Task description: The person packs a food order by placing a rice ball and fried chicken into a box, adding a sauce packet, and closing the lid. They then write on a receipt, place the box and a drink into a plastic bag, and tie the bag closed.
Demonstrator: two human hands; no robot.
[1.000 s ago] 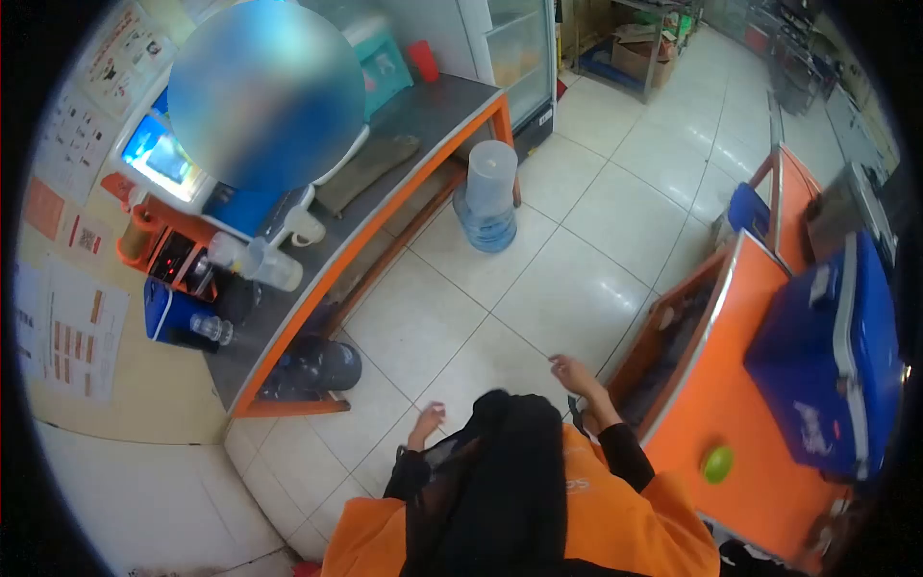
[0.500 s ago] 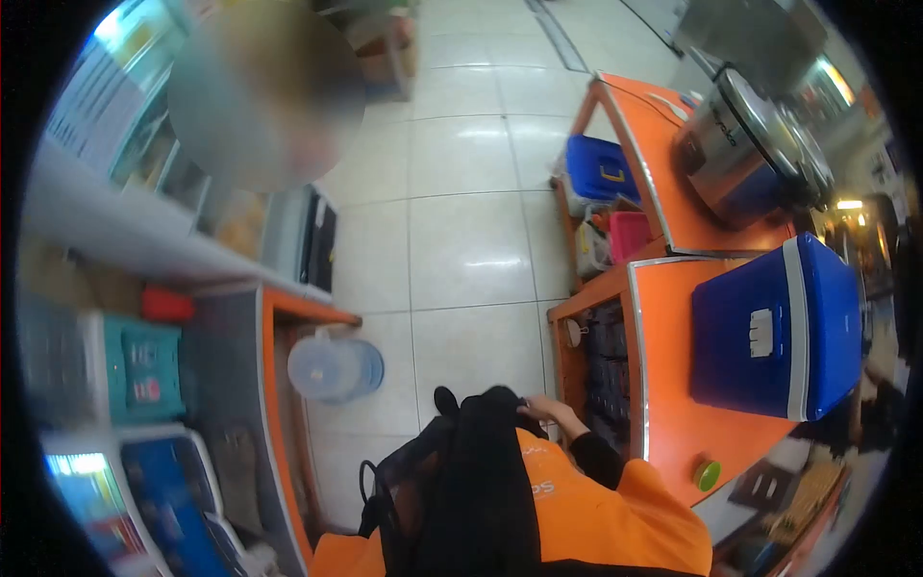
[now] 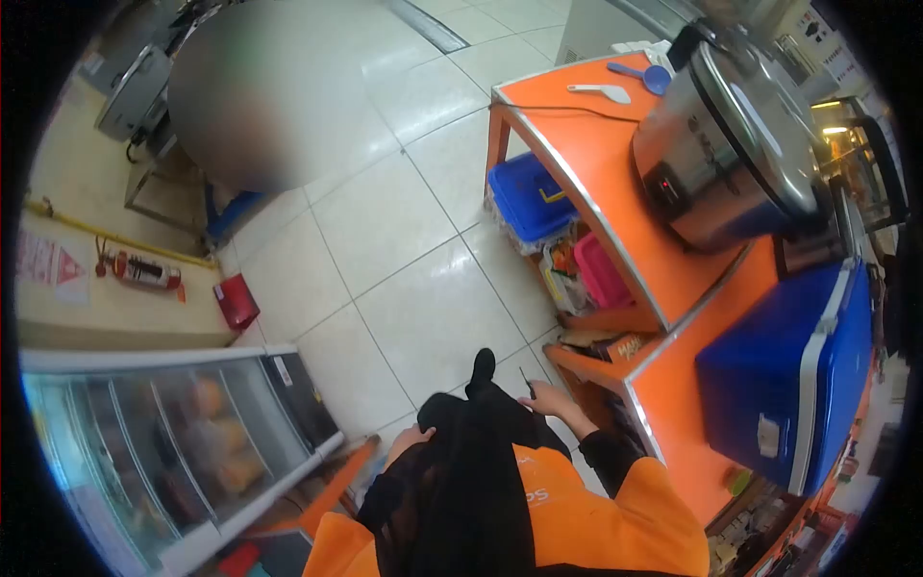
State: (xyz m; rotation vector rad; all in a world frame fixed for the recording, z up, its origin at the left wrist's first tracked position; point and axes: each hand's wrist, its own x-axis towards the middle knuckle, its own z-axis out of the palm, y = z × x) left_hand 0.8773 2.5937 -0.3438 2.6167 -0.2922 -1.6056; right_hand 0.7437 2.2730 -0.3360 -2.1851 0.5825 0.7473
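My right hand (image 3: 553, 400) is closed around a thin dark pointed tool (image 3: 526, 381), whose slim end sticks out in front of my fingers. It is too small to tell what kind of tool it is. This hand is beside my right leg, left of the orange counter. My left hand (image 3: 410, 441) hangs low beside my black clothing, its fingers partly hidden and hard to make out. A black shoe (image 3: 483, 365) points forward on the tiles below.
An orange counter (image 3: 577, 106) on my right bears a large steel rice cooker (image 3: 711, 144), a white rice paddle (image 3: 606, 93), a blue ladle (image 3: 656, 79) and a blue cooler box (image 3: 779, 375). A glass-fronted fridge (image 3: 183, 442) stands left; a blurred person is ahead.
My view has swung left and forward, bringing the fridge and fire extinguisher into sight. The clear water jug has left view. My left hand now shows, and so does the tool in my right.
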